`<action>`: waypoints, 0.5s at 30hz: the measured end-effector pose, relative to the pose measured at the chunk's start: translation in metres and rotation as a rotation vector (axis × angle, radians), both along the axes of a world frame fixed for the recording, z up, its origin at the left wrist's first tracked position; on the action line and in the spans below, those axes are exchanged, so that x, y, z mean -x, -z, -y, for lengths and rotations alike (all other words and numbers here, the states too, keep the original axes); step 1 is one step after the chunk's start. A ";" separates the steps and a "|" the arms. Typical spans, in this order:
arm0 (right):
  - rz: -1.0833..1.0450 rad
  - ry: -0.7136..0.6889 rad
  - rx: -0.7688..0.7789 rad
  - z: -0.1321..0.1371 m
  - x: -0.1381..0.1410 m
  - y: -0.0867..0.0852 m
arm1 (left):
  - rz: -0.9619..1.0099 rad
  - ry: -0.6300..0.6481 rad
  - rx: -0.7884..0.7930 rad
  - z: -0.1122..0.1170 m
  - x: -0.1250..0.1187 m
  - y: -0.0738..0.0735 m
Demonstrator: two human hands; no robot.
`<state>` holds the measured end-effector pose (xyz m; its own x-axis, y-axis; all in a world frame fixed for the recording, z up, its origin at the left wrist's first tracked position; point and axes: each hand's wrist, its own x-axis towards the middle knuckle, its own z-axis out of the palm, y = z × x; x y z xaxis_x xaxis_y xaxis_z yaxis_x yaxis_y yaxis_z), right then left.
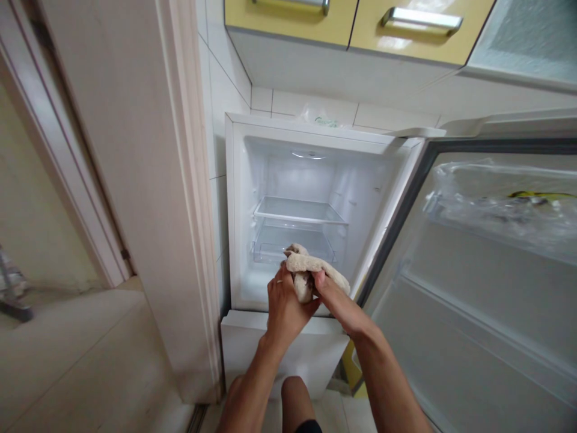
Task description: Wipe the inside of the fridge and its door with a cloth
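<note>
Both my hands hold a beige cloth (pixel 311 266) in front of the open fridge (pixel 234 198). My left hand (pixel 283 304) grips the bunched lower part of the cloth, a ring on one finger. My right hand (pixel 336 297) pinches the cloth's upper fold from the right. Behind the cloth, the fridge compartment shows a glass shelf (pixel 300 210) and a clear drawer (pixel 270 249), both bare. My knee (pixel 295 397) shows below my arms.
The fridge door (pixel 487 288) stands open to the right, with plastic wrap (pixel 505 201) on its upper rack. A closed lower fridge door (pixel 252 349) lies below. Yellow cabinets (pixel 356 24) hang overhead. A door frame (pixel 180 180) and doorway are on the left.
</note>
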<state>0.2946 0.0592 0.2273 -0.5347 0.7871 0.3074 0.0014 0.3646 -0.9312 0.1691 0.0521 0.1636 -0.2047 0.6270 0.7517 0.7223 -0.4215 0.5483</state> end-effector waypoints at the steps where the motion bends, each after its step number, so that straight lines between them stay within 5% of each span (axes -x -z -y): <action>1: 0.014 -0.014 -0.012 0.000 0.000 -0.001 | 0.022 0.021 0.021 -0.002 0.003 -0.002; 6: 0.002 -0.023 -0.041 -0.003 0.001 -0.001 | 0.215 0.105 0.054 -0.010 0.007 0.002; 10: 0.040 -0.012 -0.102 -0.007 0.000 0.000 | 0.564 0.141 0.152 -0.022 0.011 0.011; 15: 0.065 -0.092 -0.068 -0.009 -0.011 0.022 | 0.921 0.150 0.107 -0.045 0.031 0.017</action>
<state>0.3051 0.0678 0.2055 -0.6239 0.7126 0.3208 0.0246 0.4282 -0.9033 0.1378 0.0966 0.1464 -0.6017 0.7515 0.2707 -0.0733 -0.3895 0.9181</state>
